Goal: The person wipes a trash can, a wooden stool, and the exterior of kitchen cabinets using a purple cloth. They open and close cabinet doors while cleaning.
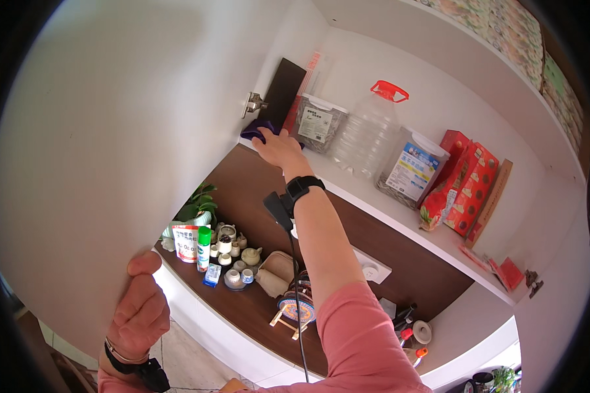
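Note:
My left hand (142,302) grips the lower edge of a white cabinet door (113,132), which stands swung out at the left. My right hand (281,147) reaches to the left end of the open cabinet's bottom shelf (334,172). Under its fingers a bunched dark purple cloth (255,128) lies at the shelf's front edge, partly hidden by the hand. Just behind the cloth a flat black box (285,88) leans by the door hinge (253,104). A lidded clear tub (319,123) with a label is right beside my right hand.
Farther along the shelf stand a clear plastic jug (366,135) with a red handle, another tub (413,169) and red packages (474,184). Below, a brown counter (285,339) carries a teapot (251,256), a spray can (203,249) and a potted plant (196,206). A cable (297,294) hangs from my right wrist.

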`<state>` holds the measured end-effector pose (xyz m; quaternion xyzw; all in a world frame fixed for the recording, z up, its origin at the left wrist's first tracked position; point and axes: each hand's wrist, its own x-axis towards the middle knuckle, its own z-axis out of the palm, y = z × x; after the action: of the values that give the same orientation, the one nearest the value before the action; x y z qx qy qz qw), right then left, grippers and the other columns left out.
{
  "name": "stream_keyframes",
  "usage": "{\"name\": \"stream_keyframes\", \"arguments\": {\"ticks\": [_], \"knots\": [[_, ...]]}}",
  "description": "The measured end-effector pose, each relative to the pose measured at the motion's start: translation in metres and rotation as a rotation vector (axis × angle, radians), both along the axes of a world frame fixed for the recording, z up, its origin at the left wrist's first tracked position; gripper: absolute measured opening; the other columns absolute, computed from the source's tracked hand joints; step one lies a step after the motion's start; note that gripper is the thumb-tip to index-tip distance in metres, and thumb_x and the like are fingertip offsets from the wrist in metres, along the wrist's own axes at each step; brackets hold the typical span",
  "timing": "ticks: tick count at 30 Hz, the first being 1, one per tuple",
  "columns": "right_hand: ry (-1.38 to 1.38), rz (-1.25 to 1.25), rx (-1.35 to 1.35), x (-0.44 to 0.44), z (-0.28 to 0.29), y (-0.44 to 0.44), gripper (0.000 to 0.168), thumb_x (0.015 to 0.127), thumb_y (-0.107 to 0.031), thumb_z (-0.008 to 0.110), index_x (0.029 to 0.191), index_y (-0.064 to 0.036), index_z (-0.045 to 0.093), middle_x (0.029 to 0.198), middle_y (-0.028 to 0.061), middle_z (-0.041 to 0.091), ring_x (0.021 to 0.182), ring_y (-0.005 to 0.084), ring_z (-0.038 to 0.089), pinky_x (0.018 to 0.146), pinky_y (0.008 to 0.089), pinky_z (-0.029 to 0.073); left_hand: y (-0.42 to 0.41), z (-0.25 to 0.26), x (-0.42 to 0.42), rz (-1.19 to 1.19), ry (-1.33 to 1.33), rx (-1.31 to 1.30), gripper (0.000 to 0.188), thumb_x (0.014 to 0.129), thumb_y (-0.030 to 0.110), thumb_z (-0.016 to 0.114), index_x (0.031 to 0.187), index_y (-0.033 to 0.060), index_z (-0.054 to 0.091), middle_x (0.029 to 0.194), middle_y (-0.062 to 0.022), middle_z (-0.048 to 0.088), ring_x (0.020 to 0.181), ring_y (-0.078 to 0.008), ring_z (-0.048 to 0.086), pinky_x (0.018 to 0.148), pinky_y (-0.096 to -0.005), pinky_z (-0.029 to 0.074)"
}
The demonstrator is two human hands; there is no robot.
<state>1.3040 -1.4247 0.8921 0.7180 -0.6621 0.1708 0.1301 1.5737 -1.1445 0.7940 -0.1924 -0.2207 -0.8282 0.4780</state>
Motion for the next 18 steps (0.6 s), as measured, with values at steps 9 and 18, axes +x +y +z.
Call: {"name": "stream_keyframes", "arguments": {"ticks": [9, 18], "knots": [[0.058, 0.052, -0.178, -0.039, -0.011, 0.044, 0.039, 0.095, -0.042, 0.039, 0.129, -0.025, 0.049, 0.119, 0.0217, 0.052, 0.103, 0.0408, 0.058, 0.090, 0.0481, 0.046, 0.006, 0.002, -0.014, 0.083, 0.134, 0.024, 0.025, 0.101, 0.020, 0.036, 0.103, -0.0048, 0.039, 0.057, -0.0080, 0.040, 0.046, -0.0169, 0.042, 0.038, -0.0239, 0.037], [0.117, -0.007, -0.315, -0.128, -0.015, 0.174, 0.031, 0.094, -0.036, 0.045, 0.119, -0.020, 0.053, 0.109, 0.0203, 0.058, 0.090, 0.0408, 0.062, 0.081, 0.0482, 0.050, -0.003, -0.014, -0.006, 0.000, 0.108, -0.075, 0.015, 0.101, 0.019, 0.036, 0.102, 0.0042, 0.036, 0.062, -0.0038, 0.040, 0.049, -0.0148, 0.043, 0.041, -0.0232, 0.037]]}}
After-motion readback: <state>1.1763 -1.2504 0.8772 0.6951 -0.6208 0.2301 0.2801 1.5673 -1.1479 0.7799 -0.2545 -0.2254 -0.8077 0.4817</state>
